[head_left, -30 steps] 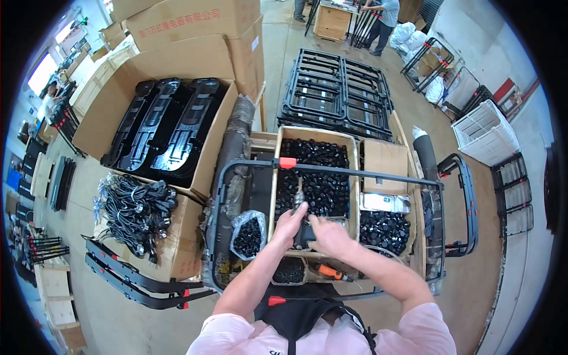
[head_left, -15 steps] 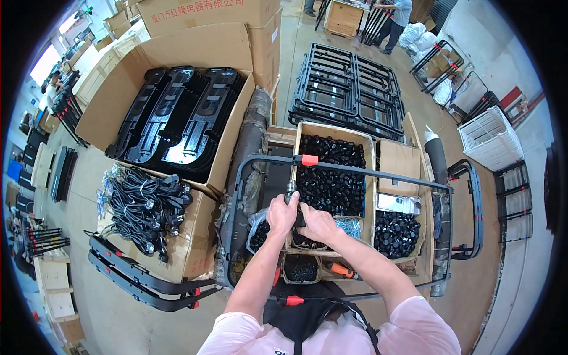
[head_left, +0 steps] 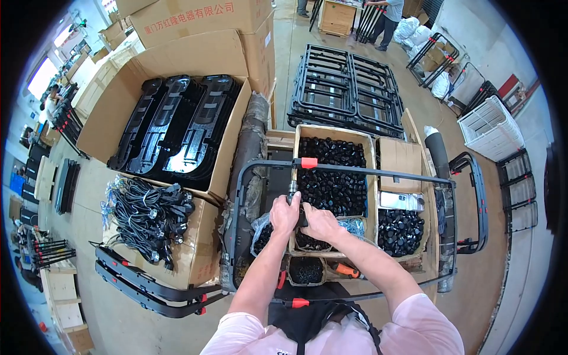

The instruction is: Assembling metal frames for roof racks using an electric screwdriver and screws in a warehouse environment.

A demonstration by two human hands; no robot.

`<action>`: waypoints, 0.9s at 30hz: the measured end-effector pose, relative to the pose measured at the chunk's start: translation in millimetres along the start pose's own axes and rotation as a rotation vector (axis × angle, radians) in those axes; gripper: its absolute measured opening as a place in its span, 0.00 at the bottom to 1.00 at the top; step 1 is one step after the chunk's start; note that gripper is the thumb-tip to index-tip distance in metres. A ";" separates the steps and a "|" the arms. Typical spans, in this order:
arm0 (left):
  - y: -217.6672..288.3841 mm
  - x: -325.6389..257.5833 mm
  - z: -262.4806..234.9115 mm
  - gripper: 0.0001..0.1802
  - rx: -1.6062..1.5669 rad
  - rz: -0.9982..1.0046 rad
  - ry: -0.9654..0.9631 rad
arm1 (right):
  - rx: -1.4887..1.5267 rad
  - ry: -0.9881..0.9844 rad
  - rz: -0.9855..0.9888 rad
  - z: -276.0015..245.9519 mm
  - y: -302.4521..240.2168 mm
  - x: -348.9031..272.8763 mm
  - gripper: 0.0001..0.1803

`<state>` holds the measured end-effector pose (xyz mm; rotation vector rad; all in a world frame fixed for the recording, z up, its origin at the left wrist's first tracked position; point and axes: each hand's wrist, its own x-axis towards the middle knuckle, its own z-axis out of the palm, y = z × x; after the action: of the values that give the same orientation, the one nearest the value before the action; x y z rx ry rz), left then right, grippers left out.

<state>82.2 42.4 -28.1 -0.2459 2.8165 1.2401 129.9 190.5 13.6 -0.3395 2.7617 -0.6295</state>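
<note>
A black rectangular tube frame with rounded corners lies across the workbench in front of me. My left hand is wrapped round the front of a power screwdriver, whose silvery chuck shows beyond my thumb. My right hand is closed round its rear, which the fingers largely hide. The tool points away from me at the frame's far rail, just left of a red clip. Whether its bit touches the rail, I cannot make out. A second red clip sits on the near rail.
Black caps fill a wooden bin; more lie in a smaller bin. A box of screws and an orange-handled tool are close to me. Left are power cords and a carton of black panels. Stacked frames stand beyond.
The view has shifted slightly, so bench and boxes sit a little differently in it. Both hands keep their hold on the screwdriver at the far rail.
</note>
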 end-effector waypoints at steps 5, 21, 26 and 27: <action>2.5 6.6 0.9 0.35 0.007 -0.033 -0.033 | 0.017 0.003 0.040 0.4 2.0 1.4 0.40; 14.0 19.0 6.4 0.37 0.085 -0.057 -0.044 | 0.095 0.073 0.072 2.5 10.0 8.9 0.51; 16.7 21.7 4.4 0.40 0.095 -0.089 -0.066 | 0.053 0.094 0.019 6.5 8.6 8.0 0.38; 16.5 22.1 2.3 0.42 0.089 -0.119 -0.071 | 0.065 0.147 -0.019 7.7 5.2 7.7 0.35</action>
<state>57.6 52.3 -20.2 -0.3514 2.7439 1.0758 124.4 189.9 2.9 -0.3178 2.8722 -0.7762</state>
